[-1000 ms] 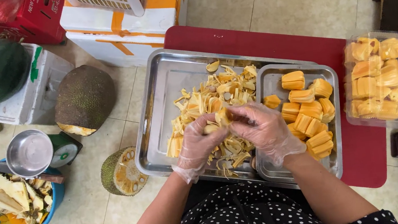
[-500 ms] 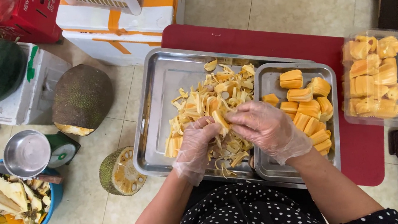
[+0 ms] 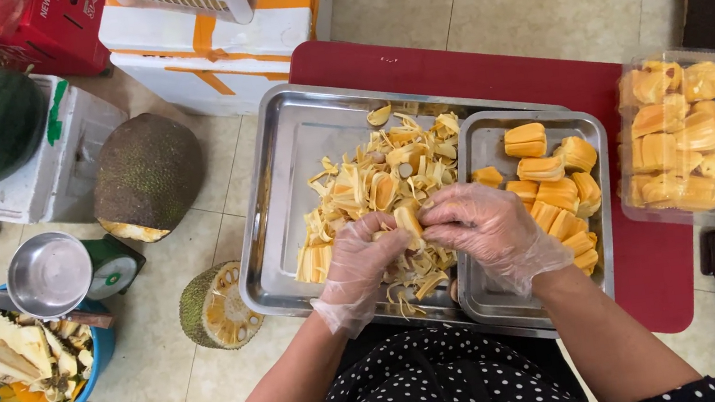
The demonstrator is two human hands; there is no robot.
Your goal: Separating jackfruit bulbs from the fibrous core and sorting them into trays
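Both gloved hands have drawn a little nearer the body since the earlier frames, the left hand point(image 3: 358, 264) closing further round the jackfruit pod point(image 3: 408, 219) it shares with the right hand point(image 3: 489, 232). Each hand is pinched on that pod, which sits at the near edge of the scrap heap point(image 3: 383, 184) in the big tray point(image 3: 283, 183).

Done, by the look of it: the small tray point(image 3: 481, 136), right of the heap, carries a good row of cleaned orange bulbs point(image 3: 556, 186), and the clear box point(image 3: 682, 138) farther right is full. Left of the big tray, a halved jackfruit point(image 3: 145, 174) and a cut piece point(image 3: 218, 307) on the floor are not yet opened up.

Fingertips hide the pod's split, so I cannot tell whether its seed is out. Whole pods may lie buried in the heap.
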